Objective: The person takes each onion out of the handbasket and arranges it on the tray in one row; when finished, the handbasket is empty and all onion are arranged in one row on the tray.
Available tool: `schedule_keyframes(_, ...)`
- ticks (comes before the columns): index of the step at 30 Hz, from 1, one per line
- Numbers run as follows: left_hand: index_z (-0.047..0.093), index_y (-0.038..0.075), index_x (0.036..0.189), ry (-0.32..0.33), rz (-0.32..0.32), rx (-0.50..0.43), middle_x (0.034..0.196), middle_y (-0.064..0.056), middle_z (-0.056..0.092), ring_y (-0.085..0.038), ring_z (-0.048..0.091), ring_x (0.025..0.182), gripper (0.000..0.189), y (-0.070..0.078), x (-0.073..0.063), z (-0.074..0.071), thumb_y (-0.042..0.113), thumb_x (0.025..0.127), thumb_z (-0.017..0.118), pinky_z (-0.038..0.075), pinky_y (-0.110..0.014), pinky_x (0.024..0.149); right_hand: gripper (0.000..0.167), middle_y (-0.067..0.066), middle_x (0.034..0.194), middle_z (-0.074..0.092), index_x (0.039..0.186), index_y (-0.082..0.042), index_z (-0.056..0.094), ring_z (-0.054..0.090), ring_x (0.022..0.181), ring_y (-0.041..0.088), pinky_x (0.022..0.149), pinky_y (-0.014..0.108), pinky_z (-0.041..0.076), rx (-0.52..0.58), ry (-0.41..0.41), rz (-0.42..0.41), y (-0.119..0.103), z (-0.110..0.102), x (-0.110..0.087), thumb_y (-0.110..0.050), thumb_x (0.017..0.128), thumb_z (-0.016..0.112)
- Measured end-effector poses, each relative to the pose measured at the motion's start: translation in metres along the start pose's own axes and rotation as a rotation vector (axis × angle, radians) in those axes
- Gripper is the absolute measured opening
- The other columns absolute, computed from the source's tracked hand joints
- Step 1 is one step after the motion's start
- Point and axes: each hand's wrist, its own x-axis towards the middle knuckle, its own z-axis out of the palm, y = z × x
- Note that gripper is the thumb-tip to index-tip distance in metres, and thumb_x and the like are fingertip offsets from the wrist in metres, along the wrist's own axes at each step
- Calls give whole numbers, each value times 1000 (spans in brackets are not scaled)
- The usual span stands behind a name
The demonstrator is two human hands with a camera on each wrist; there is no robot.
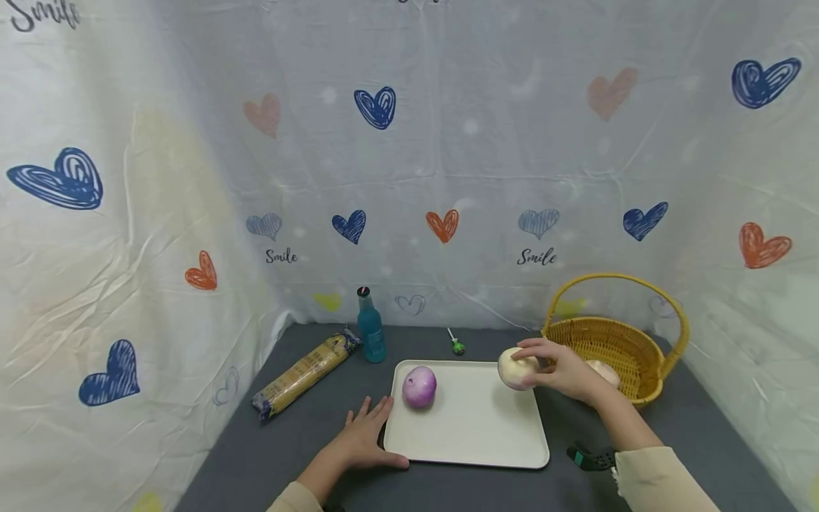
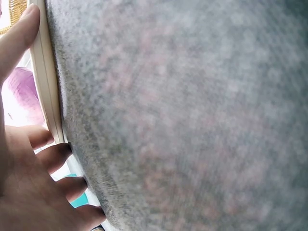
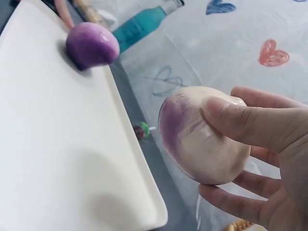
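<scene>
While the right hand (image 1: pixel 566 370) grips a cream-and-purple vegetable (image 1: pixel 514 369) between thumb and fingers, lifted by the far right corner of the white tray (image 1: pixel 473 430), the left hand (image 1: pixel 361 437) touches that tray's near left corner with straight, spread fingers. Just beyond the left hand, a purple vegetable (image 1: pixel 419 387) sits on the tray. Beyond and right of the right hand stands a wicker basket (image 1: pixel 589 336); left of the left hand, a yellow packet (image 1: pixel 307 373) lies on the bench (image 1: pixel 275 451).

Head view: high, set back, facing forward and down over white tray (image 1: pixel 473 430), table (image 1: pixel 291 434) and heart-printed backdrop (image 1: pixel 486 156). Left wrist view: very close, on table and tray edge. Right wrist view: close, facing backdrop; tray and blue bottle (image 1: pixel 372 334) shared with head view.
</scene>
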Motion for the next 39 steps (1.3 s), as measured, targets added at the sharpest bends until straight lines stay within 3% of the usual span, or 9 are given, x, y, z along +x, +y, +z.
schedule_keyframes(5,22,11,162,13,-4,6,166,-15,27,-50,12,153,126,-2,-2,1,74,68,78,11,-77,112,41,24,139,54,122,-10,72,53,126,48,83,35,60,32,-35,-23,1,20,9,-17,83,83)
schedule_keyframes(12,23,10,161,20,2,9,166,-15,28,-50,12,152,127,-3,-1,2,74,67,78,11,-78,112,41,27,139,54,122,-11,72,54,126,48,84,37,60,41,-76,-41,-2,40,15,-19,83,83)
schedule_keyframes(17,22,11,162,17,-3,8,166,-14,27,-49,12,153,127,-3,0,3,75,67,78,11,-78,112,39,23,140,55,120,-14,74,52,129,47,83,38,61,46,-86,-12,-1,54,19,-19,82,84)
schedule_keyframes(24,22,10,162,27,12,-5,166,-16,27,-50,11,152,127,-3,-1,1,74,67,79,10,-78,112,36,18,138,57,116,-20,75,53,128,42,82,40,60,-13,-80,0,-5,75,27,-21,82,85)
schedule_keyframes(34,24,11,161,34,1,-4,165,-15,28,-50,11,153,128,-5,0,4,76,66,78,9,-78,112,38,24,138,57,116,-15,75,56,125,45,77,41,59,-69,-86,-9,-11,95,37,-14,80,86)
schedule_keyframes(39,24,10,161,34,8,5,165,-16,29,-50,12,152,127,-4,0,4,75,67,78,10,-78,112,37,23,136,58,114,-14,75,56,125,44,88,51,55,-106,-61,14,-12,104,41,-12,79,86)
